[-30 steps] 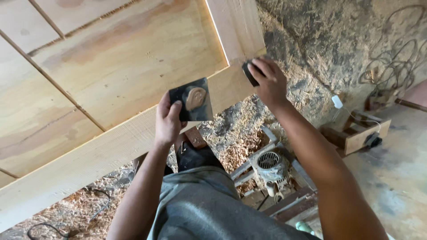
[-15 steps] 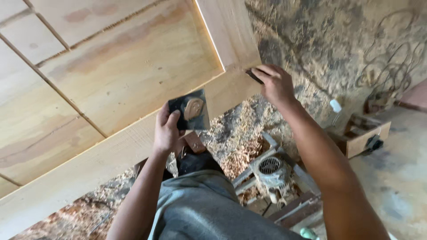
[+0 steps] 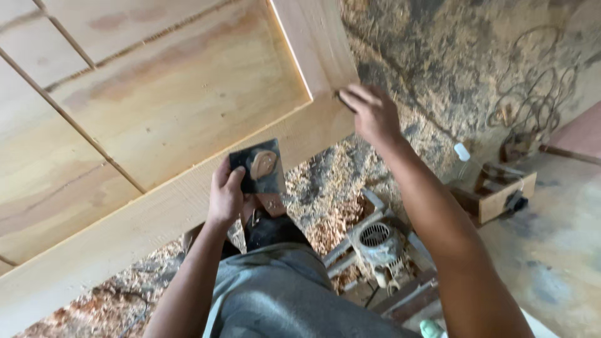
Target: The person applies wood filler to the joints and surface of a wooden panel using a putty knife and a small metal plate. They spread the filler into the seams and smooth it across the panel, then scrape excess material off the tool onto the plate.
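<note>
Landmark: the panelled wooden door, lying flat and cut off by the frame at top and left. The left hand is closed around a dark flat plate, held just over the door's near rail; a lump of tan filler sits on the plate's upper face. The right hand rests at the door's near right corner, fingers pressed together on a small dark tool that touches the wood; most of that tool is hidden under the fingers, so its kind cannot be determined. Below the door's near rail, sawdust covers the floor. A motorised machine stands beyond the corner, partly screened by the right forearm. A wooden box lies further right of the door, contents unclear.
</note>
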